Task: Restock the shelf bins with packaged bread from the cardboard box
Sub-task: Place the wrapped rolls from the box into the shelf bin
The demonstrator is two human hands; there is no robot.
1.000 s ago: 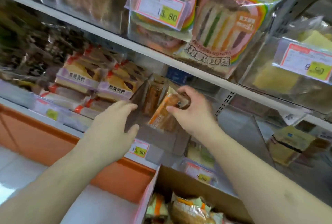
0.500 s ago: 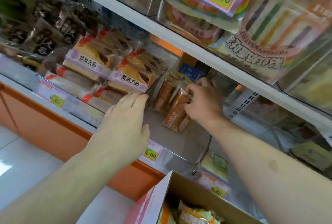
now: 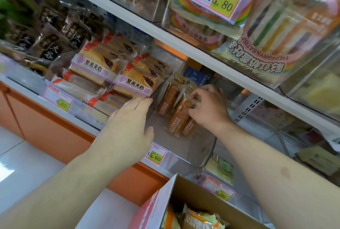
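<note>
A clear shelf bin with a 15.60 price tag sits on the lower shelf. Inside it stand orange maple bread packs on end. My right hand is inside the bin, fingers closed on the top of the front orange pack. Another orange pack stands behind it to the left. My left hand rests flat against the bin's left wall, fingers apart and holding nothing. The cardboard box is at the bottom, with more packaged bread in it.
Left of the bin, a bin of purple-rice sandwich bread packs is stacked high. Dark packs fill the far left. The upper shelf overhangs with rainbow sandwich packs. Further clear bins lie to the right. An orange cabinet front runs below.
My right hand has carried the orange pack deeper into the bin and stood it on end there. My left hand slid up along the bin's left wall. The view shifted closer.
</note>
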